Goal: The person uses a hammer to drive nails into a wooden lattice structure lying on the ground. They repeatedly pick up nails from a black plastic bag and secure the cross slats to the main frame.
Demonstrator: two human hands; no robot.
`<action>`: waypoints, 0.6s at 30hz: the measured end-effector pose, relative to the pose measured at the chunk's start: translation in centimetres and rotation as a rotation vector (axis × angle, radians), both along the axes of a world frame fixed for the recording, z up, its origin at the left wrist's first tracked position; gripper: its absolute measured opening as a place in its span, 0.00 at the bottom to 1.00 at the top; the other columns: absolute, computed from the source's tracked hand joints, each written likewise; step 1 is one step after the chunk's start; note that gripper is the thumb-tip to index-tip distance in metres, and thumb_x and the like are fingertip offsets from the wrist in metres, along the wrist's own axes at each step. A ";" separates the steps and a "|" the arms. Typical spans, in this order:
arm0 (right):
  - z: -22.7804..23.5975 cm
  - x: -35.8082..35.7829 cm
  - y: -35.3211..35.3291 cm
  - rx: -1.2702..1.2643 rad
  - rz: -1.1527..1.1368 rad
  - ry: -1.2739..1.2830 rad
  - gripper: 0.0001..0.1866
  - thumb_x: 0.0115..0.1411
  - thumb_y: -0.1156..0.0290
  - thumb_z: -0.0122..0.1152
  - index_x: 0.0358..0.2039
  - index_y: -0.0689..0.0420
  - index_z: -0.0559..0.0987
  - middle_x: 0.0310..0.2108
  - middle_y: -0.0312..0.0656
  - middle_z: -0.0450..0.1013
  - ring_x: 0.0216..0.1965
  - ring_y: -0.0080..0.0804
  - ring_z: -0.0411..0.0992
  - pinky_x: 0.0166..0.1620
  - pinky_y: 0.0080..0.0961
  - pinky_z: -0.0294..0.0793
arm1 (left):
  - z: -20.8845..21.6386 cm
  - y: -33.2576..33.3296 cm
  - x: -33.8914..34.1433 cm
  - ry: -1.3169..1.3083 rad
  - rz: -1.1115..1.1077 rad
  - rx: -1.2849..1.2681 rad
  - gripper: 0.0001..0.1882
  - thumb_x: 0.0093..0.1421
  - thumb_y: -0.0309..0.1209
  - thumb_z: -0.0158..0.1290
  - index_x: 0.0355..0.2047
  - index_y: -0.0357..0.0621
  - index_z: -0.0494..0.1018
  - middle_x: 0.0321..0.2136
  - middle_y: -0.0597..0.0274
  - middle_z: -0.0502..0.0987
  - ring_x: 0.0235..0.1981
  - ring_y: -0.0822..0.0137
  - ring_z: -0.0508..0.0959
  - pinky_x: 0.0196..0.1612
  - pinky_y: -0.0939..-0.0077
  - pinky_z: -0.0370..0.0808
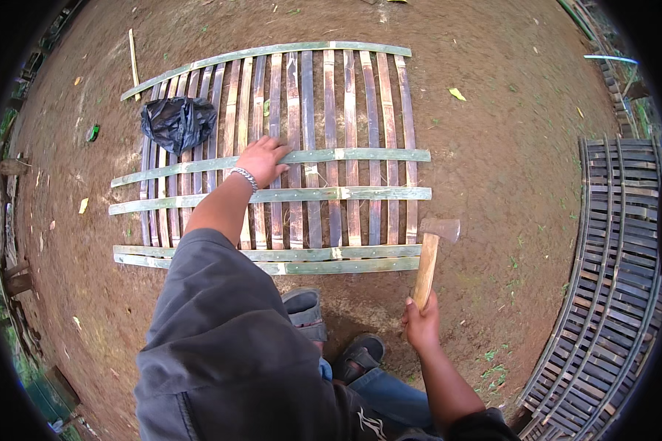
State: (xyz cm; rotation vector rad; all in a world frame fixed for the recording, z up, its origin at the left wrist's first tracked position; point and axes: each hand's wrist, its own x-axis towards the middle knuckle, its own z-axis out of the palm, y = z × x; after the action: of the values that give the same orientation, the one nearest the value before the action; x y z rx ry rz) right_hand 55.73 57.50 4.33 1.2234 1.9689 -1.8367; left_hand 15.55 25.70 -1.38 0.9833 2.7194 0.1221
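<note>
A bamboo slat panel (331, 95) lies on the ground in front of me, its dark upright slats crossed by several pale green strips. My left hand (263, 160) reaches to the middle of it, fingers and thumb closed about a green bamboo strip (375, 154). In my right hand (422, 323) is a hatchet (428, 268), gripped low on its wooden handle. The hatchet's metal head points away from me, beside the panel's near right corner. A crumpled black plastic bag (178, 123) rests on the panel's far left part.
Bare brown soil (493, 162) surrounds the panel. Another slatted bamboo panel (603, 279) runs along the right edge. A loose bamboo stick (134, 65) lies at the far left, near a small green-and-black object (93, 133). My sandalled feet (360, 356) stand close to the near edge.
</note>
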 end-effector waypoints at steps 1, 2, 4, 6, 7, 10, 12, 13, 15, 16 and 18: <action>-0.3 -0.3 -0.2 0.006 -0.002 0.016 0.25 0.69 0.75 0.57 0.64 0.58 0.61 0.29 0.34 0.68 0.20 0.20 0.67 0.23 0.21 0.70 | 0.5 1.0 0.4 0.004 0.012 -0.030 0.34 0.66 0.49 0.55 0.69 0.50 0.64 0.68 0.56 0.64 0.69 0.55 0.62 0.73 0.53 0.56; -0.6 -0.8 -0.3 0.009 0.002 0.033 0.25 0.69 0.75 0.57 0.64 0.58 0.61 0.29 0.35 0.68 0.20 0.20 0.67 0.22 0.20 0.70 | 0.2 2.0 1.2 0.062 -0.020 -0.014 0.37 0.66 0.52 0.53 0.70 0.49 0.60 0.70 0.57 0.61 0.71 0.55 0.58 0.74 0.52 0.53; -1.0 -2.1 -0.4 0.025 0.024 0.049 0.25 0.69 0.75 0.56 0.64 0.58 0.61 0.29 0.35 0.68 0.20 0.20 0.67 0.22 0.20 0.69 | -0.6 4.1 3.1 0.171 -0.084 0.020 0.43 0.67 0.58 0.49 0.73 0.48 0.53 0.74 0.57 0.54 0.75 0.57 0.51 0.76 0.50 0.46; -0.9 -3.7 -0.6 0.013 0.036 0.047 0.25 0.69 0.76 0.56 0.64 0.58 0.61 0.29 0.35 0.68 0.21 0.20 0.67 0.22 0.20 0.69 | -0.7 4.9 4.2 0.041 -0.075 -0.066 0.45 0.68 0.61 0.44 0.75 0.47 0.48 0.75 0.57 0.49 0.77 0.58 0.46 0.77 0.51 0.40; -0.4 -4.6 -1.0 -0.006 0.032 0.042 0.25 0.69 0.76 0.56 0.64 0.59 0.61 0.29 0.34 0.68 0.21 0.20 0.67 0.22 0.20 0.69 | -0.5 5.0 4.3 -0.021 -0.074 -0.108 0.47 0.68 0.63 0.42 0.76 0.47 0.45 0.76 0.57 0.47 0.78 0.59 0.43 0.77 0.51 0.37; 0.5 -6.8 -2.8 -0.051 0.025 0.067 0.25 0.69 0.76 0.56 0.64 0.58 0.61 0.29 0.34 0.68 0.21 0.20 0.67 0.23 0.20 0.69 | 0.8 4.1 4.1 -0.143 -0.055 -0.163 0.47 0.69 0.65 0.38 0.76 0.48 0.43 0.77 0.56 0.45 0.78 0.59 0.43 0.77 0.52 0.36; 0.7 -7.4 -3.2 -0.089 0.013 0.111 0.25 0.69 0.77 0.56 0.64 0.58 0.61 0.29 0.34 0.68 0.21 0.20 0.67 0.23 0.20 0.70 | -1.2 0.9 3.9 0.069 0.049 0.182 0.39 0.65 0.54 0.53 0.69 0.45 0.60 0.69 0.53 0.61 0.72 0.55 0.57 0.74 0.51 0.47; 0.7 -7.2 -2.8 -0.106 -0.012 0.135 0.25 0.69 0.77 0.56 0.63 0.57 0.62 0.29 0.34 0.68 0.22 0.19 0.67 0.23 0.20 0.70 | 0.2 0.0 3.1 0.120 0.087 0.296 0.36 0.63 0.50 0.56 0.66 0.44 0.64 0.66 0.52 0.66 0.69 0.53 0.61 0.72 0.50 0.52; 1.1 -7.1 -2.4 -0.088 -0.027 0.147 0.24 0.69 0.77 0.56 0.63 0.58 0.62 0.29 0.34 0.68 0.22 0.19 0.67 0.23 0.20 0.70 | 3.4 -2.2 1.5 0.396 0.253 0.589 0.22 0.55 0.30 0.63 0.51 0.42 0.75 0.50 0.54 0.78 0.55 0.50 0.73 0.61 0.51 0.65; 1.9 -7.0 -2.1 -0.046 -0.010 0.133 0.24 0.69 0.77 0.56 0.63 0.58 0.62 0.29 0.34 0.68 0.22 0.19 0.67 0.23 0.20 0.70 | 2.4 -4.7 -0.9 0.701 0.331 0.652 0.18 0.56 0.26 0.61 0.48 0.41 0.76 0.47 0.50 0.78 0.50 0.49 0.74 0.55 0.52 0.67; 2.3 -6.7 -1.6 -0.006 0.026 0.084 0.23 0.69 0.77 0.56 0.62 0.58 0.62 0.28 0.34 0.68 0.21 0.19 0.67 0.23 0.20 0.70 | 3.2 -9.6 -5.3 1.139 0.484 0.698 0.14 0.57 0.25 0.59 0.45 0.40 0.76 0.41 0.49 0.77 0.43 0.47 0.76 0.49 0.55 0.72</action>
State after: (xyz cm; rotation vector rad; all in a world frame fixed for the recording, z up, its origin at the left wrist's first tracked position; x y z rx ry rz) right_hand 49.08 55.93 6.66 1.1316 2.0106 -1.9101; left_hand 10.24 16.10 1.84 0.5381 4.0843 0.8899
